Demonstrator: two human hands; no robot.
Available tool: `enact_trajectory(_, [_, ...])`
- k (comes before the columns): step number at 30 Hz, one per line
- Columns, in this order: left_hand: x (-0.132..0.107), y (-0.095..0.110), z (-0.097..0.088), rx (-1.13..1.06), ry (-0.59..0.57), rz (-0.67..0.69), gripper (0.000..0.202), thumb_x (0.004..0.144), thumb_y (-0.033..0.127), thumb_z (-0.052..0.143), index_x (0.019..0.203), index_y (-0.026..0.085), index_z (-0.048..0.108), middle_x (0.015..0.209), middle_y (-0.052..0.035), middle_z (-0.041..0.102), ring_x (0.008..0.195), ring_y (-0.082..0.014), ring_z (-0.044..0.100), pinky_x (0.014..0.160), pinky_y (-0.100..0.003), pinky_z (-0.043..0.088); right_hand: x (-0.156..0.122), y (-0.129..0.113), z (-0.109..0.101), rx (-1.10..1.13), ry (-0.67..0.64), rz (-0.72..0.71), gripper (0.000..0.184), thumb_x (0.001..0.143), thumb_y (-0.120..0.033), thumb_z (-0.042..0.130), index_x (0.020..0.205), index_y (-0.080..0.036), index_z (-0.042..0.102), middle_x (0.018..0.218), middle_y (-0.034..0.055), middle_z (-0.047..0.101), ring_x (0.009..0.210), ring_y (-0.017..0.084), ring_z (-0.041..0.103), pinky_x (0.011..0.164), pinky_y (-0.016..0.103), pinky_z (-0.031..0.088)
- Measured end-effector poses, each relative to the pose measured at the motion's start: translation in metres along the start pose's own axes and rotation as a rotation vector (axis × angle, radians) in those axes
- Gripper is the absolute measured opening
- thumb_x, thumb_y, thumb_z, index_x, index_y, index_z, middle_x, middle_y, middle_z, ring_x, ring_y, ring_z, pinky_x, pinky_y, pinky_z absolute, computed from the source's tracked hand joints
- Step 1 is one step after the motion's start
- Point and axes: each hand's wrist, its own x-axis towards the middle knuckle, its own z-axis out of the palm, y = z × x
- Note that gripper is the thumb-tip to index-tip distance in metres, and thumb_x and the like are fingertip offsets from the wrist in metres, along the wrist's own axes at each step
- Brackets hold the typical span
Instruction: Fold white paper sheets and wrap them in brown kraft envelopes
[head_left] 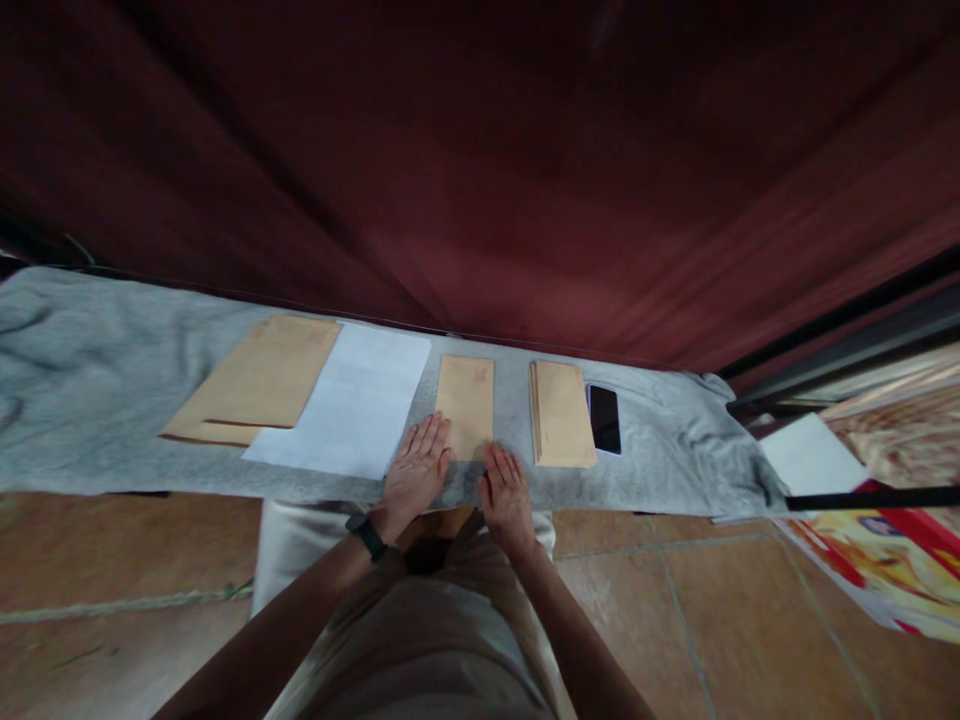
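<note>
A small brown envelope (466, 400) lies flat in front of me on the grey cloth. Flat against its lower left edge rests my left hand (417, 466), fingers stretched out, with a dark watch on the wrist. My right hand (507, 492) touches the lower right corner, its fingers extended and nothing seen in its grasp. Left of the envelope are white paper sheets (352, 400), partly under larger brown envelopes (274, 375). To the right sits a stack of small brown envelopes (562, 415).
A phone (605, 419) with a dark screen lies beside the stack. Grey cloth (667, 440) covers the narrow table. Behind it hangs a dark red curtain (480, 200). At the far right are a white sheet (812, 455), dark bars and a colourful printed package (892, 560).
</note>
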Motion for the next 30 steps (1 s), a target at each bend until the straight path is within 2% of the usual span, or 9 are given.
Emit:
enact_trajectory(3, [0.0,0.001,-0.002,0.008,-0.004,-0.009,0.056,0.102,0.03,0.031,0.152,0.009,0.042,0.162,-0.0163,0.035,0.152,-0.028,0.029,0.124,-0.051,0.024,0.008,-0.009,0.002,0.012,-0.004,-0.057,0.052,0.105,-0.028,0.038,0.154,-0.013,0.039,0.156,0.0128,0.047,0.147,0.024,0.039,0.12,0.047,0.034])
enact_trajectory(7, [-0.001,0.002,-0.002,0.009,-0.013,-0.013,0.056,0.102,0.031,0.032,0.151,0.008,0.042,0.162,-0.0181,0.033,0.153,-0.0297,0.027,0.124,-0.052,0.025,0.01,-0.019,0.012,0.016,-0.054,-0.095,0.049,0.105,-0.03,0.041,0.152,-0.017,0.044,0.154,0.0097,0.05,0.146,0.023,0.041,0.122,0.045,0.032])
enact_trajectory(12, [-0.005,0.001,0.002,-0.029,0.019,-0.061,0.055,0.101,0.031,0.032,0.152,0.013,0.042,0.162,-0.0168,0.036,0.153,-0.0298,0.028,0.123,-0.054,0.026,-0.002,-0.011,0.015,-0.026,-0.018,-0.057,0.05,0.106,-0.031,0.04,0.153,-0.015,0.043,0.153,0.0125,0.051,0.145,0.024,0.043,0.121,0.046,0.03])
enact_trajectory(16, [-0.004,0.002,0.002,-0.05,0.029,-0.092,0.054,0.1,0.03,0.034,0.151,0.012,0.044,0.156,-0.0177,0.045,0.148,-0.0317,0.037,0.12,-0.053,0.031,-0.009,-0.002,0.011,-0.056,-0.006,-0.036,0.05,0.106,-0.032,0.04,0.153,-0.015,0.042,0.154,0.0122,0.05,0.144,0.024,0.044,0.122,0.046,0.029])
enact_trajectory(20, [0.002,0.002,-0.004,-0.126,0.019,-0.127,0.055,0.096,0.022,0.04,0.15,0.014,0.044,0.146,-0.0162,0.055,0.136,-0.0308,0.051,0.114,-0.048,0.041,-0.01,-0.002,0.011,-0.056,-0.001,-0.03,0.05,0.106,-0.03,0.039,0.153,-0.014,0.041,0.154,0.0122,0.05,0.144,0.024,0.044,0.121,0.046,0.029])
enact_trajectory(25, [0.012,-0.001,-0.004,-0.31,0.045,-0.231,0.061,0.084,0.017,0.055,0.145,0.017,0.05,0.134,-0.0128,0.061,0.119,-0.0287,0.06,0.107,-0.046,0.049,-0.008,-0.006,0.011,-0.044,0.004,-0.015,0.05,0.104,-0.029,0.041,0.152,-0.015,0.044,0.152,0.0123,0.052,0.142,0.025,0.045,0.121,0.047,0.029])
enact_trajectory(30, [0.021,-0.007,0.005,-0.654,0.063,-0.416,0.074,0.077,0.016,0.062,0.148,0.02,0.045,0.103,-0.005,0.07,0.087,-0.0202,0.069,0.084,-0.037,0.059,-0.003,-0.011,0.011,-0.05,0.008,0.021,0.05,0.101,-0.025,0.043,0.15,-0.015,0.046,0.15,0.0133,0.055,0.14,0.025,0.048,0.12,0.047,0.029])
